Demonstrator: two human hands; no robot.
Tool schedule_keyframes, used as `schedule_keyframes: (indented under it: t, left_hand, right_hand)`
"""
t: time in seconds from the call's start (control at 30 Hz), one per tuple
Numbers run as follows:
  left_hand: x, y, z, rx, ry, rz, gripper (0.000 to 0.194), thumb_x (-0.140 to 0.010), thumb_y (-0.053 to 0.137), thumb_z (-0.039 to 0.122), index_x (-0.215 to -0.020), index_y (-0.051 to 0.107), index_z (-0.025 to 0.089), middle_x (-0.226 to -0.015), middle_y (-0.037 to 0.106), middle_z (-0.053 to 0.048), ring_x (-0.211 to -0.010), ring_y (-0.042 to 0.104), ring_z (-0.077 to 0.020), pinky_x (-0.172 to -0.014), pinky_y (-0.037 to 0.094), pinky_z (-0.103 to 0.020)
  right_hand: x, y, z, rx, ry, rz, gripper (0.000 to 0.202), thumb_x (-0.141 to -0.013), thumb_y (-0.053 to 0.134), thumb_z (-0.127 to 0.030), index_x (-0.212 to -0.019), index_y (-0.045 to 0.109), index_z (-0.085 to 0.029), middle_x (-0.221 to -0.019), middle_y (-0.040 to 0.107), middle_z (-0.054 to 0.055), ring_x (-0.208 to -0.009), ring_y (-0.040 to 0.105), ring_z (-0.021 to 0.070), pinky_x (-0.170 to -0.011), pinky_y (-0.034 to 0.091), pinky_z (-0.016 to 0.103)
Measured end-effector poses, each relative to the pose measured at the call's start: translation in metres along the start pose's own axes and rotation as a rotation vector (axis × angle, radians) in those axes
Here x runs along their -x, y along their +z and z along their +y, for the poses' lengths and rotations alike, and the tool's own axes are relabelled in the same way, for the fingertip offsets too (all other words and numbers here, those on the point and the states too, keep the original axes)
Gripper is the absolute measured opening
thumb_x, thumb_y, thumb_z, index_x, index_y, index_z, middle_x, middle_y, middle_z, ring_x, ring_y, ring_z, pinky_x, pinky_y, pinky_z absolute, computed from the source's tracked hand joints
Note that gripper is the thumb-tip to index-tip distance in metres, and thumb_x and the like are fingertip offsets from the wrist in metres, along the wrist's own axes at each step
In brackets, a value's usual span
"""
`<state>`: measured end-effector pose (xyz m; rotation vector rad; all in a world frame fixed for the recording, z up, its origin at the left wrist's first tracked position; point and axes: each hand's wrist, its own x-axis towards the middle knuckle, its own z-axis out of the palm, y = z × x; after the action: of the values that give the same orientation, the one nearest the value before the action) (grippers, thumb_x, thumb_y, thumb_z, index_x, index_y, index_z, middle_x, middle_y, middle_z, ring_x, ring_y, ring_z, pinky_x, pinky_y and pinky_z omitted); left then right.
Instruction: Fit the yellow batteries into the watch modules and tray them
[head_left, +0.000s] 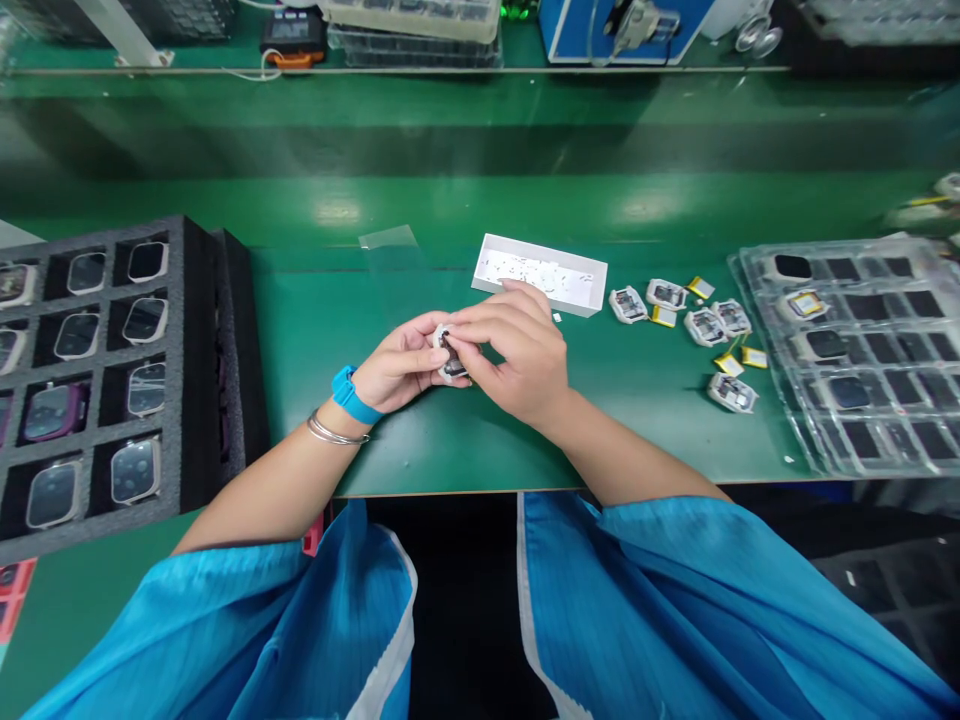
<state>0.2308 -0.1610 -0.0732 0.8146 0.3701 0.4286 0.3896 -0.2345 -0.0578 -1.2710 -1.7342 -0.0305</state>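
Note:
Between my two hands is a smartwatch case (pixel 452 362), white-rimmed with a dark inside. My left hand (pixel 403 365) grips it from the left, thumb over its edge. The fingers of my right hand (pixel 517 350) are pinched at its upper right side; whether they hold a small part there is hidden. Just beyond the hands lies a white box (pixel 541 272) with tiny dark pieces in it. Off to the right are several open watch cases (pixel 705 326) with bare insides, and yellow-edged batteries (pixel 729 364) among them.
A black foam tray (pixel 196 370) with watches in its pockets stands at the left. Stacked clear plastic trays (pixel 892 350) with dark squares and some watch parts lie at the right. A clear sheet (pixel 391 240) rests behind my hands. A shelf (pixel 420 72) with equipment runs along the back.

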Motion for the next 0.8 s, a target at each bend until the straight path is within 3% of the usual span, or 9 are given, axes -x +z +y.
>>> schedule_keyframes:
  t: [0.1,0.17,0.27,0.37,0.47,0.57,0.67,0.8]
  left_hand:
    - [0.000,0.001,0.002,-0.020,-0.014,0.029,0.047,-0.062,0.094,0.032,-0.095,0.065,0.018,-0.078,0.067,0.001,-0.068,0.069,-0.0138,-0.069,0.064,-0.028]
    - [0.000,0.002,0.004,-0.031,-0.001,0.043,0.052,-0.058,0.096,0.034,-0.098,0.065,0.018,-0.083,0.068,0.000,-0.071,0.070,-0.0153,-0.068,0.064,-0.029]
    - [0.001,0.001,0.009,-0.052,0.061,0.089,0.058,-0.055,0.096,0.038,-0.101,0.065,0.020,-0.090,0.069,-0.002,-0.074,0.071,-0.0173,-0.066,0.064,-0.029]
    - [0.003,-0.002,0.013,-0.087,0.129,0.148,0.063,-0.054,0.094,0.045,-0.104,0.064,0.021,-0.092,0.071,-0.004,-0.077,0.072,-0.0198,-0.064,0.063,-0.029]
    - [0.003,-0.004,0.016,-0.113,0.181,0.189,0.067,-0.054,0.093,0.047,-0.107,0.064,0.020,-0.090,0.071,-0.006,-0.085,0.074,-0.0247,-0.061,0.062,-0.028]
    - [0.003,-0.005,0.018,-0.124,0.212,0.204,0.065,-0.053,0.093,0.046,-0.105,0.065,0.021,-0.090,0.071,-0.005,-0.086,0.074,-0.0255,-0.055,0.060,-0.025]
    - [0.003,-0.004,0.020,-0.132,0.228,0.225,0.064,-0.052,0.094,0.047,-0.103,0.066,0.021,-0.090,0.072,-0.004,-0.081,0.074,-0.0226,-0.054,0.060,-0.023]
    - [0.003,-0.004,0.022,-0.103,0.234,0.227,0.063,-0.053,0.095,0.043,-0.102,0.065,0.020,-0.088,0.072,-0.003,-0.077,0.073,-0.0191,-0.055,0.061,-0.021]
  right_hand:
    - [-0.002,-0.001,-0.001,-0.120,0.085,-0.032,0.013,-0.094,0.059,-0.026,-0.087,0.069,-0.025,-0.099,0.076,0.003,-0.098,0.068,0.0215,-0.104,0.049,0.050]
    - [-0.003,-0.002,0.001,-0.275,0.184,-0.052,0.012,-0.094,0.060,-0.028,-0.100,0.068,-0.023,-0.113,0.073,0.006,-0.110,0.066,0.0214,-0.103,0.052,0.046]
    - [-0.004,-0.002,0.007,-0.592,0.396,-0.174,0.036,-0.090,0.066,-0.032,-0.124,0.059,-0.022,-0.137,0.063,0.010,-0.123,0.063,0.0206,-0.100,0.057,0.038]
    - [-0.005,0.000,0.015,-0.896,0.599,-0.360,0.058,-0.081,0.076,-0.030,-0.133,0.049,-0.024,-0.143,0.059,0.011,-0.121,0.065,0.0199,-0.100,0.059,0.037]
    - [-0.005,0.002,0.019,-1.127,0.798,-0.547,0.067,-0.074,0.081,-0.022,-0.132,0.048,-0.024,-0.123,0.070,0.008,-0.104,0.073,0.0185,-0.088,0.064,0.036]
    - [-0.008,0.000,0.021,-1.181,0.947,-0.637,0.059,-0.069,0.085,-0.017,-0.120,0.057,-0.020,-0.091,0.074,0.001,-0.080,0.075,0.0150,-0.069,0.066,0.028]
    - [-0.012,-0.006,0.025,-1.144,0.987,-0.604,0.043,-0.065,0.089,-0.019,-0.101,0.065,-0.015,-0.078,0.071,-0.001,-0.066,0.070,0.0106,-0.058,0.062,0.021]
    - [-0.019,-0.017,0.028,-1.115,0.899,-0.510,0.037,-0.064,0.092,-0.030,-0.085,0.066,-0.014,-0.071,0.069,-0.002,-0.061,0.067,0.0084,-0.058,0.061,0.020]
